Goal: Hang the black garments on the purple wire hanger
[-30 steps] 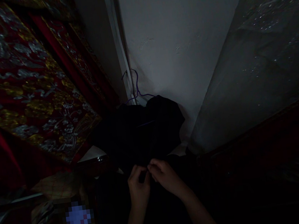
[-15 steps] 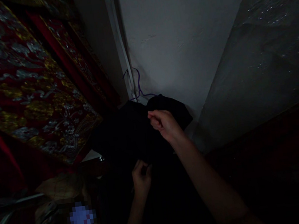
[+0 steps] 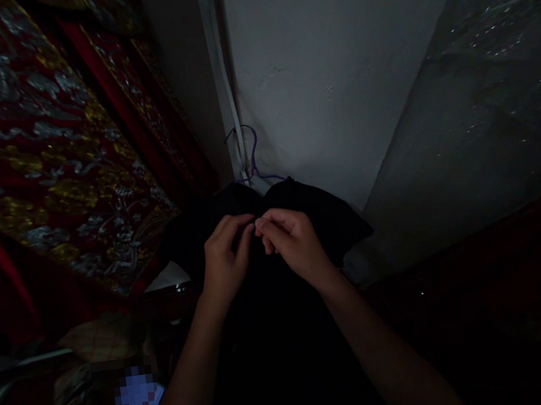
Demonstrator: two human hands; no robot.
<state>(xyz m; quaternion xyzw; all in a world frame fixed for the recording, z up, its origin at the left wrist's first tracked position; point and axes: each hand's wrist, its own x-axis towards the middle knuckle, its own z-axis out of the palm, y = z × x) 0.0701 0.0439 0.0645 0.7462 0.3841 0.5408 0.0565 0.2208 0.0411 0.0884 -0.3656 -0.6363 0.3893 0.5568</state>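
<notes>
A black garment (image 3: 322, 215) hangs on a purple wire hanger (image 3: 255, 158) against a white wall. My left hand (image 3: 226, 261) and my right hand (image 3: 292, 243) meet at the garment's front, just below its collar. Both hands have their fingers curled and pinched on the dark cloth, fingertips nearly touching. The light is dim, so what lies between the fingers blends into the black cloth. The lower part of the garment is lost in shadow between my forearms.
Red cloth with gold and silver embroidery (image 3: 45, 159) hangs close on the left. A grey sparkly fabric (image 3: 477, 102) slopes down on the right. A white strip (image 3: 220, 69) runs down the wall corner. Dim clutter and a blurred bluish patch (image 3: 139, 396) lie at lower left.
Both hands rose from low on the garment's front to just under its collar. The right hand went up first, then the left joined it.
</notes>
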